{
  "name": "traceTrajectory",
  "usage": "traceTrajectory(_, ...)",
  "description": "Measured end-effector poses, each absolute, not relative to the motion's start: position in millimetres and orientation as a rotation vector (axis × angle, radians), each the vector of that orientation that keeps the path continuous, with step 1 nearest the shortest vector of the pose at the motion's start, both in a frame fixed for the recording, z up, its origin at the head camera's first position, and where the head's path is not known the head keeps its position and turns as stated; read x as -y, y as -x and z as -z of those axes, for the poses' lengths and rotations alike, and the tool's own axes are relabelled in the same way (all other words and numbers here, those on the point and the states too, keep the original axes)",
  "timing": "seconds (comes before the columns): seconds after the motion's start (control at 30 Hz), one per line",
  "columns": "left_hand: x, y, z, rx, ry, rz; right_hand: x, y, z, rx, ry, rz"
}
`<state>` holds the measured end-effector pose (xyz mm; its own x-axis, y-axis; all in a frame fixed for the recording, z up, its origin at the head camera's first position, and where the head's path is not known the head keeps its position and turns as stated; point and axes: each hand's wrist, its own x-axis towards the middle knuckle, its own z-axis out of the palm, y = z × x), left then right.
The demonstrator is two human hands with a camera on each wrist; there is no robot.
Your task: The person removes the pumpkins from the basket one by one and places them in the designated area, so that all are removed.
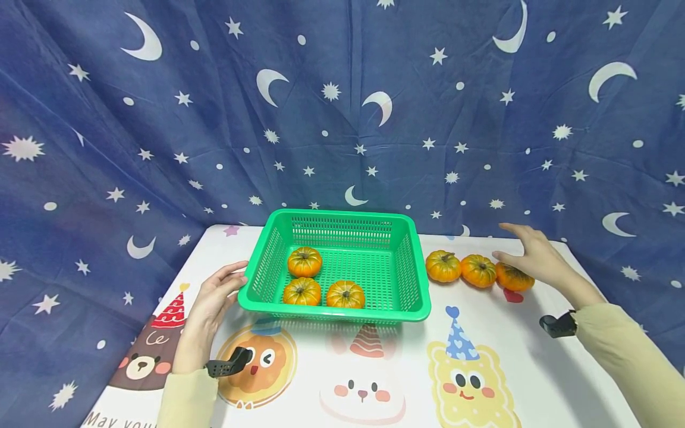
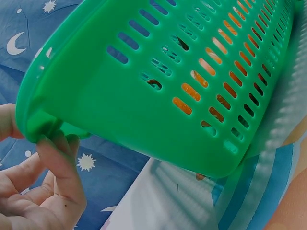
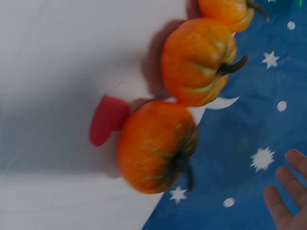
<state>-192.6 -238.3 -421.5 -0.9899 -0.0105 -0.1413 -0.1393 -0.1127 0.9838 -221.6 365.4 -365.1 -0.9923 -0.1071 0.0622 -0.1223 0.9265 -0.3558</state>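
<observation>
A green plastic basket (image 1: 374, 267) holds three small orange pumpkins, one at the back left (image 1: 304, 261), another at the front left (image 1: 302, 292) and a third near the front middle (image 1: 345, 295). My left hand (image 1: 210, 300) grips the basket's left rim; in the left wrist view its fingers (image 2: 60, 163) curl under the rim edge. Right of the basket, three more pumpkins line up: the near one (image 1: 443, 266), the middle one (image 1: 478, 271) and the rightmost one (image 1: 514, 278). Over the rightmost one hovers my right hand (image 1: 532, 255), fingers spread and holding nothing.
A white tablecloth (image 1: 299, 380) with cartoon prints covers the table. Behind it hangs a dark blue curtain (image 1: 321, 160) with moons and stars. Both wrists carry a black camera mount, one on the left (image 1: 230, 364) and one on the right (image 1: 558, 324).
</observation>
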Motion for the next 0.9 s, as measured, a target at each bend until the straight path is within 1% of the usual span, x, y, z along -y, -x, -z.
traceTrajectory(0.53, 237, 192, 420, -2.033, 0.176, -2.292, -306, 222, 345, 2.944, -0.410, -0.575)
traceTrajectory(0.9, 237, 193, 422, -2.045, 0.168, -2.279, -271, 224, 342, 2.900, -0.570, -0.543)
